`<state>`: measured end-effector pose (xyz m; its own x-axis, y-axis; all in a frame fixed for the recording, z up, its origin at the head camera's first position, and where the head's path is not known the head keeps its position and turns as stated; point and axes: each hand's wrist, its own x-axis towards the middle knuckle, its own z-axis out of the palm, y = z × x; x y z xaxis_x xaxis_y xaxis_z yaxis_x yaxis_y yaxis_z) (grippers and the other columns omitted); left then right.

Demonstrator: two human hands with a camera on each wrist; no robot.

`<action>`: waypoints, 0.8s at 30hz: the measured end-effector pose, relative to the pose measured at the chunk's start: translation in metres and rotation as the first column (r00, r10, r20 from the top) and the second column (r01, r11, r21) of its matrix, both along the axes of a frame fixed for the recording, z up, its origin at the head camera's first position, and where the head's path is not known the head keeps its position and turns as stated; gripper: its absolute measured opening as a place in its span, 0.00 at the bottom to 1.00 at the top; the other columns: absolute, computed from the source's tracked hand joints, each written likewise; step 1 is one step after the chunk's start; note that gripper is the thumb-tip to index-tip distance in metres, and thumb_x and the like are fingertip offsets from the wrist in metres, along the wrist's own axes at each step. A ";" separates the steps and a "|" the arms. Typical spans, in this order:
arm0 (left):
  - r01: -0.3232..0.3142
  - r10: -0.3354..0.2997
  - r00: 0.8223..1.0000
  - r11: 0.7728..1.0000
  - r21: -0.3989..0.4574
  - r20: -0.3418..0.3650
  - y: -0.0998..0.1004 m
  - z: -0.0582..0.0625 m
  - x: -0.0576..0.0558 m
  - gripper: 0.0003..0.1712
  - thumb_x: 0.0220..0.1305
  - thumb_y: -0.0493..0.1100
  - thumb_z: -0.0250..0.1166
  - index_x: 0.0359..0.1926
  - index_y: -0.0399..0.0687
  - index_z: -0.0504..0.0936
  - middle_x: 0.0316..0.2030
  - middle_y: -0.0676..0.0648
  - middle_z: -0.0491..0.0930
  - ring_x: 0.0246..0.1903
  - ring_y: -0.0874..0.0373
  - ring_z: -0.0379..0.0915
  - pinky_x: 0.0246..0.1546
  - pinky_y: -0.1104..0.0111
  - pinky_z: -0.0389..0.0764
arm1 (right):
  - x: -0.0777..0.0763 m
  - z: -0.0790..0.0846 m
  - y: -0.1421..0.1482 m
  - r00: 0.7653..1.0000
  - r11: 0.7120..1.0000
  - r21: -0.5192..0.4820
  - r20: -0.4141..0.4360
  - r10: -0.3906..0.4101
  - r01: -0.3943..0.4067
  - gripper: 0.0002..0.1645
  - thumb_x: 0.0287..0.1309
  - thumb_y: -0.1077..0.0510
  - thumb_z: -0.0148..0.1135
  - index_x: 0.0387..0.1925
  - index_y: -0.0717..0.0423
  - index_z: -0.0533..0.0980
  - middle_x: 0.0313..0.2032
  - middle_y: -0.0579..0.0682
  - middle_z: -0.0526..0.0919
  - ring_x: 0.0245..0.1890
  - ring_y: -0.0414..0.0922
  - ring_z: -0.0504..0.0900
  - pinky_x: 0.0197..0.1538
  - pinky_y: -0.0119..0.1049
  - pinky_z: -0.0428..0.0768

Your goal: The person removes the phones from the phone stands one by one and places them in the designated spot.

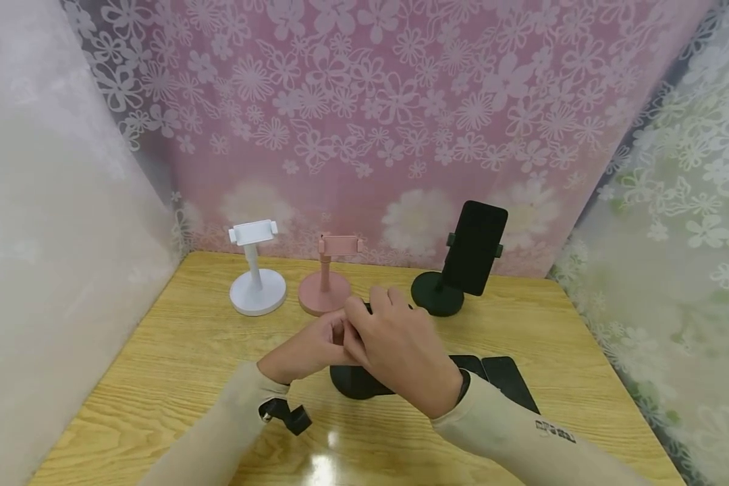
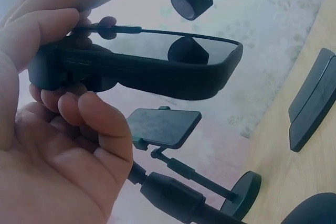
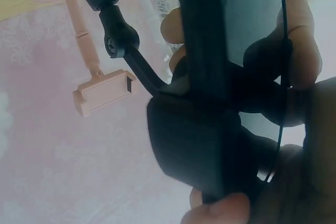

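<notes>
Stand [image 1: 435,296] loaded, right of head view; white stand [image 1: 253,264], pink stand [image 1: 325,278] bare, left; right hand [image 1: 399,331], centre.
Left wrist: left hand [image 2: 68,163] pinches clamp [image 2: 46,70], phone [image 2: 173,80] mid-frame. Right wrist: right hand pinches clamp too; seating looks unfinished.

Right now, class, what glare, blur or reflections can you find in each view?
Head: white glare on the table, near the bottom edge; left wrist: a dark shape, seemingly reflected, in the glossy phone screen; right wrist: the close black holder looks soft, the pink backdrop behind it hazy.
</notes>
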<state>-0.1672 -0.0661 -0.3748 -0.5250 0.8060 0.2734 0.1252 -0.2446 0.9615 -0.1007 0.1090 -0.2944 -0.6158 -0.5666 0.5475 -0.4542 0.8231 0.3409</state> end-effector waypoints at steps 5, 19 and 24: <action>-0.026 0.026 1.000 1.000 -0.001 0.006 0.001 0.002 0.001 0.21 0.74 0.39 0.64 0.64 0.39 0.74 0.55 0.46 0.82 0.54 0.53 0.80 0.57 0.57 0.81 | -0.001 -0.002 0.000 1.000 1.000 0.002 -0.014 0.002 -0.002 0.21 0.74 0.42 0.55 0.32 0.52 0.70 0.22 0.48 0.62 0.18 0.44 0.59 0.16 0.31 0.52; -0.048 0.048 0.999 0.999 0.006 0.021 0.004 0.002 0.003 0.24 0.73 0.39 0.66 0.65 0.38 0.73 0.54 0.47 0.84 0.55 0.55 0.81 0.57 0.59 0.81 | -0.009 -0.002 0.006 0.998 0.998 -0.029 -0.034 0.060 -0.061 0.17 0.69 0.48 0.56 0.28 0.52 0.68 0.20 0.46 0.58 0.16 0.42 0.58 0.17 0.31 0.49; -0.036 0.036 0.998 0.999 -0.006 0.052 0.003 0.005 0.003 0.26 0.72 0.39 0.66 0.66 0.38 0.71 0.54 0.47 0.83 0.54 0.55 0.81 0.57 0.61 0.81 | -0.006 0.003 0.006 0.999 0.997 -0.073 0.014 0.039 -0.038 0.16 0.70 0.48 0.58 0.28 0.51 0.70 0.20 0.45 0.60 0.17 0.43 0.61 0.16 0.31 0.52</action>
